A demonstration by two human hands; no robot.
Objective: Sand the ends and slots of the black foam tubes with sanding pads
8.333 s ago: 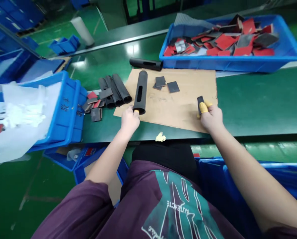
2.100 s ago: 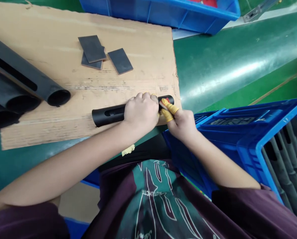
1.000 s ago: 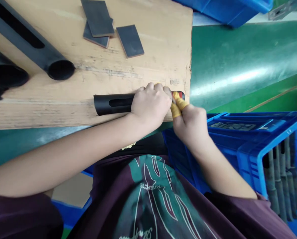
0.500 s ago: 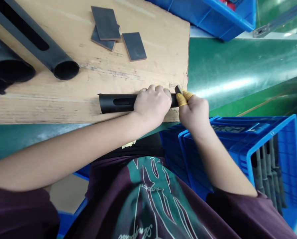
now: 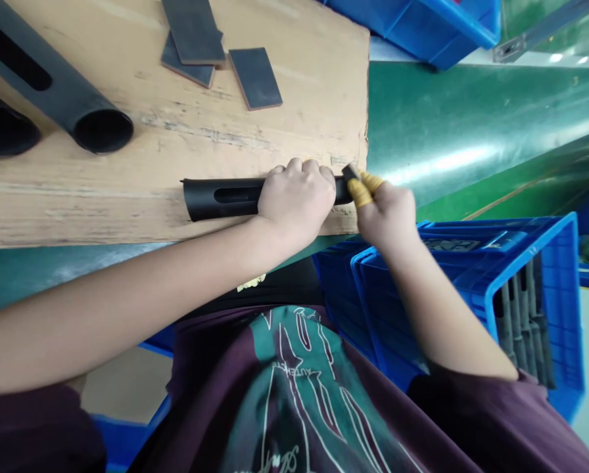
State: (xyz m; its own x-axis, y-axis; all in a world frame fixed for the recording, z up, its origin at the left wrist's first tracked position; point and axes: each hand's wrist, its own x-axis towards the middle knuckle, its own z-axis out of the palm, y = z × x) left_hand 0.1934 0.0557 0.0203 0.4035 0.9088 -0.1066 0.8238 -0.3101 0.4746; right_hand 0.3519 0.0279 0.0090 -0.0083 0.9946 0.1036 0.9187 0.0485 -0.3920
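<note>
Versus 8.3 s ago, hands closer together: left hand (image 5: 297,197) now clamps black tube (image 5: 200,200) near the cardboard's (image 5: 319,72) near edge, hiding the tube's middle; right hand (image 5: 388,210) pinches dark piece (image 5: 350,173) at its right end. Beyond, 3 dark tiles (image 5: 258,79); slotted tube (image 5: 65,98) left; blue crate (image 5: 452,276) right.

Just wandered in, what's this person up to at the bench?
Someone is working on a black slotted tube that lies on a sheet of cardboard. Their left hand grips it around the middle, while the right hand pinches a small dark piece at the tube's right end; whether the two touch is hard to tell. Farther back lie three flat dark rectangles and, to the left, another slotted tube.
</note>
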